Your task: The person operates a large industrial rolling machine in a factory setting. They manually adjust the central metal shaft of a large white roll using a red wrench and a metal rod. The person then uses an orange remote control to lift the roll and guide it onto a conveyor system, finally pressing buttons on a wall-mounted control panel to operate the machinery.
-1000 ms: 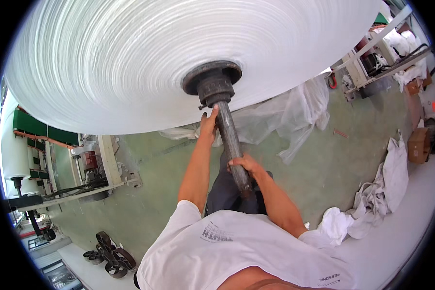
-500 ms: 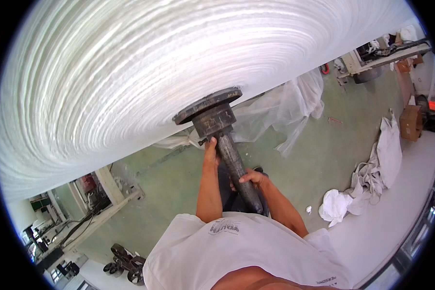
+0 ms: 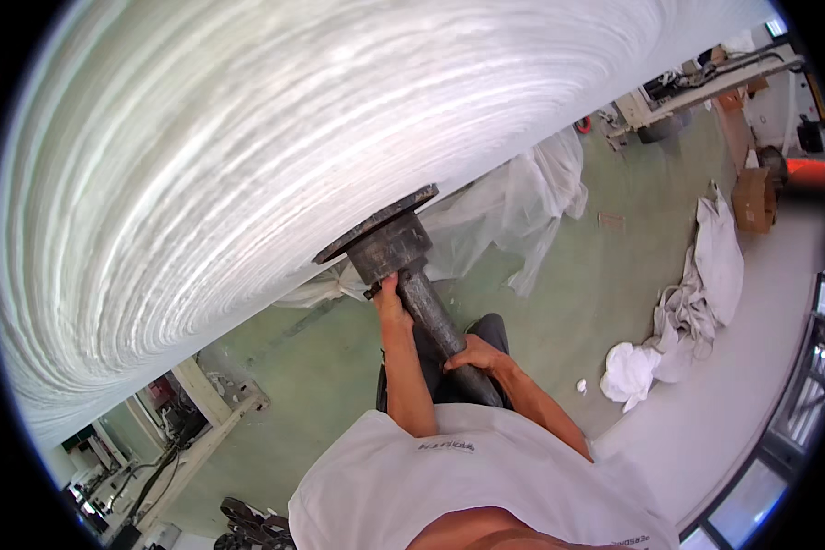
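Note:
A huge roll of white layered material (image 3: pixel 339 137) fills the upper view. From its end juts a dark metal shaft (image 3: pixel 433 312), slanting down toward my body, with a flanged collar (image 3: pixel 390 246) against the roll face. My left hand (image 3: pixel 392 302) grips the shaft just below the collar, its thumb up beside a small bolt (image 3: pixel 372 291); its other fingers are mostly hidden. Closer to my body, my right hand (image 3: pixel 477 355) is closed round the lower shaft, thumb lying across the top.
Clear plastic sheeting (image 3: pixel 513 206) lies on the green floor (image 3: pixel 587 284) beneath the roll. Crumpled white cloth (image 3: pixel 683 330) and a cardboard box (image 3: pixel 754 199) are at the right. Pale machine frames stand at lower left (image 3: pixel 202 392) and upper right (image 3: pixel 706 92). Black wheels (image 3: pixel 247 527) show at the bottom left.
The collar and shaft appear slightly lower and further left as the view shifts and turns. Both hands stay on the shaft. A dark leg now shows more beside my right hand.

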Tool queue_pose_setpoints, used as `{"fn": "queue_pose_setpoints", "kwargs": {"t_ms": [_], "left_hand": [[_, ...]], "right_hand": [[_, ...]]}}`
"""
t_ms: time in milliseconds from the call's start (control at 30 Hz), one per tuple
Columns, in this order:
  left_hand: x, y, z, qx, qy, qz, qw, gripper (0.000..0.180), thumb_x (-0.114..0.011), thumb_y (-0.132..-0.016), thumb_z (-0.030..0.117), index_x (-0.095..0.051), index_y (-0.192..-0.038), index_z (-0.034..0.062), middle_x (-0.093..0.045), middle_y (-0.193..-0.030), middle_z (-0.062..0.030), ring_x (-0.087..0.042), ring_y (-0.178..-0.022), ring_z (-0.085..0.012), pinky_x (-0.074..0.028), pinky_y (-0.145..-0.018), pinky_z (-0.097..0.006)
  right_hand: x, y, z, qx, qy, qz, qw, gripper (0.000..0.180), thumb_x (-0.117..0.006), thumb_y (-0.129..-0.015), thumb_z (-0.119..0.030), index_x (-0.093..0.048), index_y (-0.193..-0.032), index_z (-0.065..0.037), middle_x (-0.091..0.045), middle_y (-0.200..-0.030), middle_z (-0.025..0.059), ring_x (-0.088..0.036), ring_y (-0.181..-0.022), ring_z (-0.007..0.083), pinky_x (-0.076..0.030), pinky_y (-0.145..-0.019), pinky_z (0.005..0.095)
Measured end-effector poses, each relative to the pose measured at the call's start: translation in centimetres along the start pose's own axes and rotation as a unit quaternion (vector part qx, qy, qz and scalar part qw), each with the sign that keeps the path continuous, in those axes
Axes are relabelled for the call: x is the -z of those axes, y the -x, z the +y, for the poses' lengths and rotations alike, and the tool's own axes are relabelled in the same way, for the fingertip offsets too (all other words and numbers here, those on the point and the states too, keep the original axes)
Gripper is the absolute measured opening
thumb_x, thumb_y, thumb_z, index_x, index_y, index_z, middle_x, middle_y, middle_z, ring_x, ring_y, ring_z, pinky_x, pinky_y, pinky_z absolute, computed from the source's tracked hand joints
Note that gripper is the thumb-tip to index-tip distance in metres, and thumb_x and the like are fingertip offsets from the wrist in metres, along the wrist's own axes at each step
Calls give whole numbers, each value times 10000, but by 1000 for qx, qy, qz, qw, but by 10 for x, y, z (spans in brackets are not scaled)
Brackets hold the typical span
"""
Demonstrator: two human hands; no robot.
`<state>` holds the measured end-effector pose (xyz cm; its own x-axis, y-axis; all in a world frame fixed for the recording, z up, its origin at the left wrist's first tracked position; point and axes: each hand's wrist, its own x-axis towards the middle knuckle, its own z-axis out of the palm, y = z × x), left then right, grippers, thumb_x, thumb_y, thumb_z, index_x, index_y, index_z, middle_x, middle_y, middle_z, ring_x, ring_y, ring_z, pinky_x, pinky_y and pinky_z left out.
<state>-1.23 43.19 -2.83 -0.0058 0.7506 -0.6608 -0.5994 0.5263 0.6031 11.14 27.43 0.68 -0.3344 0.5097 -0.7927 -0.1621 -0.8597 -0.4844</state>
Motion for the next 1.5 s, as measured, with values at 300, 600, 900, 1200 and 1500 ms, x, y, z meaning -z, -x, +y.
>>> {"fn": "queue_pose_setpoints", "kwargs": {"t_ms": [300, 600, 900, 1200, 1500], "left_hand": [[0, 16, 7, -6, 4, -29, 1000, 510, -690, -792, 320, -512, -1150, 4, -592, -1024, -119, -595, -886, -262, -509, -758, -409], [22, 97, -27, 3, -365, -54, 929, 550, -745, -695, 293, -544, -1084, -41, -628, -922, -134, -612, -792, -212, -502, -694, -330], [13, 92, -31, 25, -171, -125, 977, 268, -666, -729, 214, -563, -864, 7, -602, -761, -110, -593, -686, -219, -506, -644, -337], [26, 74, -18, -47, -357, 12, 933, 661, -774, -683, 401, -509, -1082, -54, -607, -920, -160, -611, -797, -234, -505, -744, -342], [-33, 12, 19, -149, -349, 152, 913, 813, -771, -683, 501, -471, -1216, -34, -573, -1072, -129, -565, -876, -204, -458, -798, -353]], "right_hand": [[-22, 14, -3, 105, 105, 184, 972, 644, -796, -562, -265, -546, -1046, 79, -612, -916, 142, -580, -843, 240, -445, -799, 332], [-8, 3, 11, 148, -18, 43, 988, 687, -789, -547, -276, -545, -1086, 74, -624, -900, 146, -601, -845, 230, -469, -771, 325], [-16, 3, -1, 207, 41, 72, 975, 524, -724, -596, -243, -596, -1001, 63, -632, -891, 143, -602, -813, 211, -475, -716, 320], [-20, -10, 16, 154, 129, 228, 953, 673, -757, -534, -293, -562, -1064, 72, -637, -960, 190, -628, -894, 280, -486, -791, 335], [-29, 2, 7, 131, 174, 211, 953, 720, -742, -556, -349, -510, -1091, 74, -618, -971, 263, -619, -929, 361, -483, -816, 393]]}}
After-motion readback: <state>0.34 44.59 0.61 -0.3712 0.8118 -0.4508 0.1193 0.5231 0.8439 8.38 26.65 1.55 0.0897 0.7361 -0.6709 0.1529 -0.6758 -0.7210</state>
